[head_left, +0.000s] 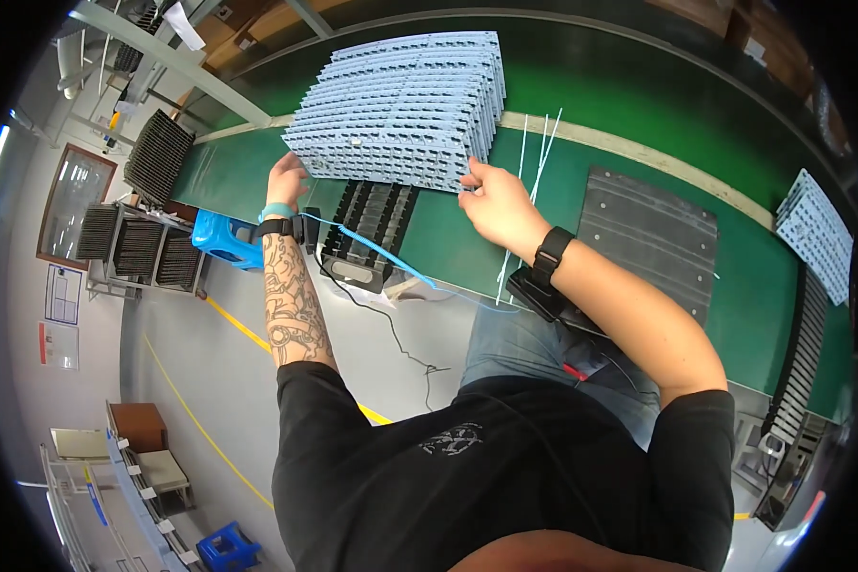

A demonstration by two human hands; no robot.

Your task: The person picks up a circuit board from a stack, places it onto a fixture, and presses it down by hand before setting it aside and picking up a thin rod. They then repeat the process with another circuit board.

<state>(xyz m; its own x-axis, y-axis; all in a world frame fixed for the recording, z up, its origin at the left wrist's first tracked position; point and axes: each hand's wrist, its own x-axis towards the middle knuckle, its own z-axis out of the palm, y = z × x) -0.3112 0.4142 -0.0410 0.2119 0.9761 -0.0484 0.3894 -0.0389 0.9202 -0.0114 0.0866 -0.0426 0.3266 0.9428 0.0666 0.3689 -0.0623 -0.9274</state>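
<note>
Both hands sit at the near edge of the tray stack, one at each lower corner. Our left hand grips the stack's near-left corner, fingers curled up against the side of the trays; our right hand pinches the near-right corner, thumb on the edge and fingers tucked under or behind, though we cannot see how deep they go.

The stack is a pile of pale blue-grey perforated trays, lying on the green surface straight ahead of us and just beyond the hands. Its long axis runs left to right across our view, so the two hands span it end to end, and neither is clearly nearer: both touch it. The top trays look slightly fanned toward the far right.

Under the stack's near edge, between our wrists, a black slotted rack pokes out toward us. A thin blue strap runs from the left wrist across the rack's front. White ties lie on the surface just right of the stack, passing behind the right hand. Farther right rests a flat dark grey tray, well apart from the hands, and another pale stack sits at the far right rim.
</note>
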